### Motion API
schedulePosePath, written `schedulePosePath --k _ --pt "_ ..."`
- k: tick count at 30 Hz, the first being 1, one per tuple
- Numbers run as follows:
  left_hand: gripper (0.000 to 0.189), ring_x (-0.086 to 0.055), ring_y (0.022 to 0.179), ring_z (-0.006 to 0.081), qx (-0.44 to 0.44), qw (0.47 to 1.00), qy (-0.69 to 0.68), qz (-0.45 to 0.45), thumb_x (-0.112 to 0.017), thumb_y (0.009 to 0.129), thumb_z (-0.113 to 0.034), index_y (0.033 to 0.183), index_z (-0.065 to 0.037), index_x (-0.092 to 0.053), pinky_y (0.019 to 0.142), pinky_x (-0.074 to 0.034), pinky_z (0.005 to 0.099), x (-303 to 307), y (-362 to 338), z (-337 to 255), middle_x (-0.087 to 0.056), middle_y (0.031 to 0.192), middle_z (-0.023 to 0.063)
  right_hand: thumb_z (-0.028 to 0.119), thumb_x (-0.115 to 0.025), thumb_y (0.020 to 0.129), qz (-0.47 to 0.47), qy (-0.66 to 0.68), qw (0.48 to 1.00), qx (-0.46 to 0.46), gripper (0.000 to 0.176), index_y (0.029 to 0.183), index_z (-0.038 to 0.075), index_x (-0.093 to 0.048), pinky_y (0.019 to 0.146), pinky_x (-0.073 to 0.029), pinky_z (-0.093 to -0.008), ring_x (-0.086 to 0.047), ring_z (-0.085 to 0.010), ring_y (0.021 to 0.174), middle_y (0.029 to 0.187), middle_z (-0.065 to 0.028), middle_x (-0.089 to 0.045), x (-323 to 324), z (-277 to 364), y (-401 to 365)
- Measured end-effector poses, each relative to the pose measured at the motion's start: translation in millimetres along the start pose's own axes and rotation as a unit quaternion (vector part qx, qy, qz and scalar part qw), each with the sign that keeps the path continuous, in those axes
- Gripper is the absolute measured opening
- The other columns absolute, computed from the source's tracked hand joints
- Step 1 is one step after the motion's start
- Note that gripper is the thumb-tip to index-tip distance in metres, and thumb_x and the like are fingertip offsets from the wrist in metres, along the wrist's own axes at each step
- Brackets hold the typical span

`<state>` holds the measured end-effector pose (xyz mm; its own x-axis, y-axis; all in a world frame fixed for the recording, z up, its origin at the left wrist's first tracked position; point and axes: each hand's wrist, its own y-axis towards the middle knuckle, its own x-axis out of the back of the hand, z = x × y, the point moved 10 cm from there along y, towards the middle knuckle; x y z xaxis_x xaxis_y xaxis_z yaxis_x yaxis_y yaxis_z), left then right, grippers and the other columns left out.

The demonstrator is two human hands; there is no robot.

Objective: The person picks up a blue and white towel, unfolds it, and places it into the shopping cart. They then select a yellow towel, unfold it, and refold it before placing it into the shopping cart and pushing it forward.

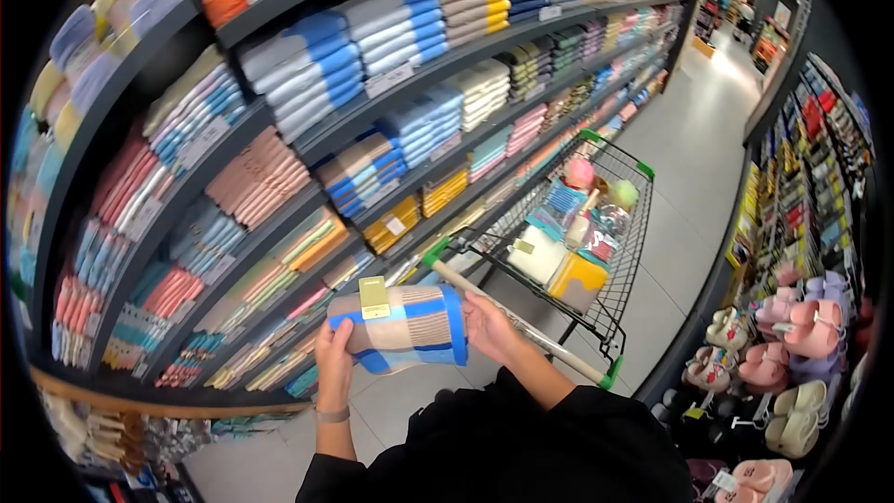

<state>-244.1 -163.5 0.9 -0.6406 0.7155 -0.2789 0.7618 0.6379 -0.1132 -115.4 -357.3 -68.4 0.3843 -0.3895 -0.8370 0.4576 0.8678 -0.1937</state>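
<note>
Between my two hands is a folded towel (410,324) with blue, beige and brown blocks and a striped patch. A green-gold paper label (373,297) hangs over its upper edge. My left hand (333,346) grips the towel's left end, thumb on the front face. At the right end, my right hand (488,324) is closed on the blue border, its fingers partly behind the cloth. Just beyond the towel stands a shopping cart (636,224) with green corners; its handle (521,321) passes close to my right hand.
Inside the cart lie a yellow-and-grey folded towel (577,281), a white one (537,256), a pink ball (579,173) and several packets. Shelves (307,144) of folded towels curve along the left. Slippers (812,328) hang on the right. A tiled aisle (694,140) runs ahead.
</note>
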Motion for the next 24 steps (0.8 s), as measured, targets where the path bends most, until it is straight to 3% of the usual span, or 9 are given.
schedulePosePath --k 1,5,6,9,10,13,19,20,24 --pt "0.020 -0.060 0.096 0.0119 -0.002 1.000 0.017 0.009 -0.058 0.095 -0.011 0.112 -0.001 -0.061 0.084 -0.048 0.0254 -7.7 -2.2 -3.1 -0.063 0.108 0.0053 0.038 -0.041 0.102 0.046 0.006 0.999 0.022 0.046 0.122 -0.001 -0.057 0.097 -0.047 -0.0360 -0.060 -0.0195 0.109 0.115 -0.0108 -0.065 -5.9 7.2 -3.7" --pt "0.020 -0.056 0.092 0.0111 -0.074 0.987 0.134 0.054 -0.059 0.093 -0.007 0.110 0.002 -0.060 0.082 -0.045 0.0230 -15.3 0.3 -4.7 -0.052 0.110 0.0028 0.018 -0.054 0.097 -0.120 -0.229 0.956 0.137 0.027 0.117 0.001 -0.061 0.096 -0.041 -0.0272 -0.057 -0.0158 0.105 0.113 -0.0065 -0.062 -12.7 41.2 -29.9" --pt "0.024 -0.052 0.097 0.0145 -0.076 0.987 0.134 0.044 -0.062 0.089 -0.005 0.110 0.005 -0.058 0.088 -0.043 0.0256 -26.0 -2.9 -17.1 -0.045 0.110 0.0044 0.009 -0.061 0.092 -0.112 -0.210 0.952 0.193 0.023 0.113 -0.001 -0.062 0.095 -0.040 -0.0251 -0.053 -0.0140 0.107 0.114 -0.0051 -0.055 -16.0 49.6 -30.5" --pt "0.032 -0.048 0.109 0.0198 -0.261 0.903 0.341 -0.004 -0.066 0.084 -0.005 0.113 0.006 -0.058 0.097 -0.038 0.0306 -32.4 -9.0 -57.8 -0.044 0.114 0.0082 0.008 -0.062 0.089 -0.134 -0.450 0.810 0.352 0.022 0.108 -0.002 -0.062 0.097 -0.039 -0.0284 -0.049 -0.0171 0.112 0.118 -0.0069 -0.048 -46.0 89.7 -45.8" --pt "0.039 -0.041 0.122 0.0250 -0.255 0.908 0.331 -0.015 -0.066 0.080 -0.003 0.117 0.008 -0.056 0.106 -0.032 0.0350 -31.4 -8.2 -60.8 -0.043 0.122 0.0120 0.006 -0.063 0.086 -0.136 -0.477 0.779 0.384 0.021 0.105 -0.002 -0.063 0.101 -0.038 -0.0328 -0.047 -0.0208 0.116 0.124 -0.0094 -0.046 -59.7 101.2 -50.7" --pt "0.043 -0.037 0.130 0.0265 -0.300 0.912 0.279 -0.012 -0.063 0.082 -0.003 0.122 0.008 -0.053 0.110 -0.029 0.0364 -52.6 -14.8 -90.7 -0.041 0.134 0.0133 0.005 -0.060 0.087 -0.116 -0.486 0.750 0.433 0.023 0.108 -0.003 -0.062 0.103 -0.036 -0.0352 -0.047 -0.0230 0.118 0.126 -0.0111 -0.048 -86.7 122.5 -53.5" --pt "0.038 -0.049 0.115 0.0195 -0.225 0.962 0.153 0.026 -0.055 0.093 -0.009 0.128 0.004 -0.048 0.103 -0.036 0.0325 -44.0 -11.3 -88.7 -0.054 0.123 0.0101 0.003 -0.060 0.087 -0.061 -0.397 0.832 0.384 0.018 0.104 -0.003 -0.061 0.098 -0.038 -0.0324 -0.052 -0.0234 0.109 0.111 -0.0124 -0.055 -104.0 130.4 -35.2" --pt "0.036 -0.051 0.111 0.0176 -0.202 0.970 0.132 0.020 -0.054 0.095 -0.011 0.127 0.003 -0.048 0.100 -0.038 0.0313 -37.7 -9.0 -82.1 -0.056 0.119 0.0090 0.004 -0.060 0.088 -0.043 -0.421 0.818 0.388 0.020 0.107 -0.004 -0.060 0.095 -0.039 -0.0292 -0.052 -0.0209 0.107 0.110 -0.0110 -0.054 -106.3 130.4 -32.3" --pt "0.029 -0.052 0.102 0.0129 -0.218 0.972 0.086 -0.021 -0.049 0.099 -0.012 0.124 0.002 -0.049 0.094 -0.041 0.0279 -29.1 -6.0 -78.7 -0.057 0.112 0.0067 0.011 -0.062 0.093 0.033 -0.367 0.866 0.339 0.032 0.120 -0.003 -0.053 0.093 -0.040 -0.0265 -0.051 -0.0137 0.105 0.111 -0.0068 -0.055 -113.0 116.8 -17.6"
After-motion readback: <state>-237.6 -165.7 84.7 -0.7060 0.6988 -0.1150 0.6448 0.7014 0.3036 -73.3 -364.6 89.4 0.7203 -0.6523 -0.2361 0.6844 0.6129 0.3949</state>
